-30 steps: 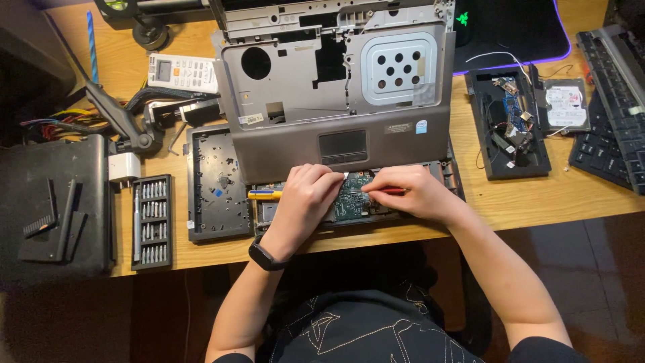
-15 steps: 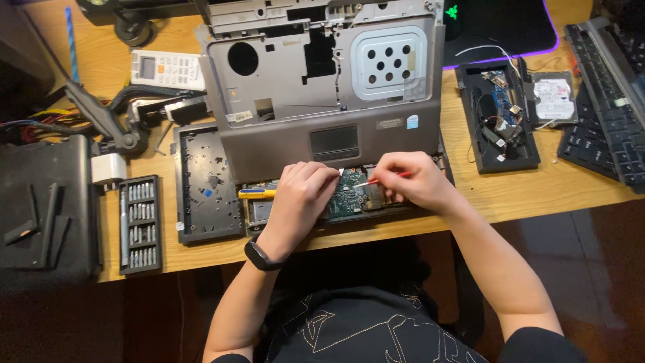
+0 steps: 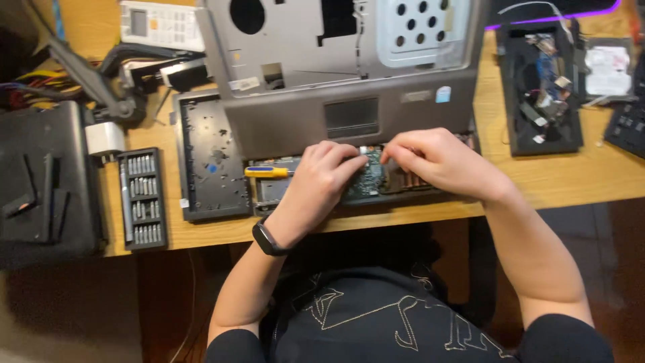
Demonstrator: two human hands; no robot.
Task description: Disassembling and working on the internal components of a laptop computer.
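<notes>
A green circuit board [image 3: 366,180] lies in the open laptop base [image 3: 403,191] at the desk's front edge. My left hand [image 3: 321,183], with a black band on its wrist, lies curled over the board's left part, fingers pressing on it. Close beside it, my right hand [image 3: 437,161] covers the board's right part, its fingertips pinched at the board's upper edge. Whatever is under the fingers is hidden. A yellow-handled screwdriver [image 3: 267,172] rests just left of my left hand. The grey laptop top cover [image 3: 349,81] leans right behind both hands.
A black laptop panel [image 3: 208,158] and a screwdriver bit set [image 3: 141,198] lie to the left, with a black case [image 3: 40,181] beyond them. A black tray of parts [image 3: 541,87], a hard drive [image 3: 608,70] and a keyboard [image 3: 628,124] sit at right. A white handheld device [image 3: 161,23] is at the back left.
My right hand, lifted slightly with a thin tool half a second ago, has come down onto the board next to my left hand. The view has drawn closer to the desk.
</notes>
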